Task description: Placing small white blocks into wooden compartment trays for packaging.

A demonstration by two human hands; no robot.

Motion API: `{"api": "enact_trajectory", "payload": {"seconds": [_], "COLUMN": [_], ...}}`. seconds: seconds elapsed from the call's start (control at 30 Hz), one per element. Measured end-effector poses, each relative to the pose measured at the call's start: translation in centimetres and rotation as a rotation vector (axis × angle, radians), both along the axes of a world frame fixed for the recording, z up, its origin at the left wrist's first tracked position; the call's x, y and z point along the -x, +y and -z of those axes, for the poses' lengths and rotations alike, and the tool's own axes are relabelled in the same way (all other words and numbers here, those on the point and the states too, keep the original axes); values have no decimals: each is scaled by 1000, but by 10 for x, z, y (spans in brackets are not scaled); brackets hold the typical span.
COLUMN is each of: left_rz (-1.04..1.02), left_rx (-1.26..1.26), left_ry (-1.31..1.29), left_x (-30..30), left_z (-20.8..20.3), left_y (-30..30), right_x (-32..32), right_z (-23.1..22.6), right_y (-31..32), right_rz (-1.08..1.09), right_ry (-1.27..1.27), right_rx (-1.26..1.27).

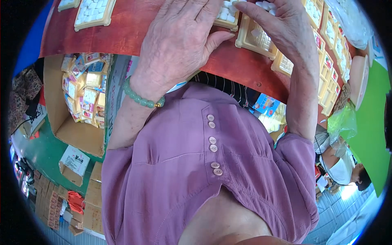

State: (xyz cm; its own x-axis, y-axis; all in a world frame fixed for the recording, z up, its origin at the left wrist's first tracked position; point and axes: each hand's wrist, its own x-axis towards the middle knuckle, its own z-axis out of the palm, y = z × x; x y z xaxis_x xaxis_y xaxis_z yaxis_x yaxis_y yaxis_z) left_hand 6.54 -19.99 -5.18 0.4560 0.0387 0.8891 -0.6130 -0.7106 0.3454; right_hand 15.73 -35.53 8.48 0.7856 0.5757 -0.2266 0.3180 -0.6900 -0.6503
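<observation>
My left hand (179, 45) lies back up over the red tabletop, fingers stretched out and thumb apart, its fingertips partly cut off by the upper edge. Right beside its thumb is a cream plastic tray (233, 27) filled with small white pieces. My right hand (288, 30) arches over a neighbouring cream tray (250, 42), its thumb pointing left to the white pieces (227, 13). Between that thumb and the fingers more white pieces show. The other right fingers run out of view, and nothing is visibly held.
The red table (122, 41) carries another filled tray (93, 14) at left and several compartment trays (326, 92) at right. A cardboard box (73, 130) of small packages stands below left. Plastic bags (345, 122) hang at right, with a person (345, 167) behind.
</observation>
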Motion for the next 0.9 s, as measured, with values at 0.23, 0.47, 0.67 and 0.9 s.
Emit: {"api": "enact_trajectory", "payload": {"seconds": [0.23, 0.47, 0.67, 0.9], "left_rz": [40, -94, -18, -124], "left_rx": [-38, -354, 216, 17], "left_ry": [161, 791, 778, 806], "left_x": [7, 30, 46, 61], "left_z": [-4, -77, -90, -84], "left_y": [2, 3, 1, 2], "right_x": [8, 12, 22, 2], "right_z": [10, 13, -29, 7], "right_y": [-1, -5, 20, -6], "right_rz": [-187, -312, 65, -145], "right_ry": [-196, -366, 305, 42], "right_rx": [-39, 43, 131, -111]}}
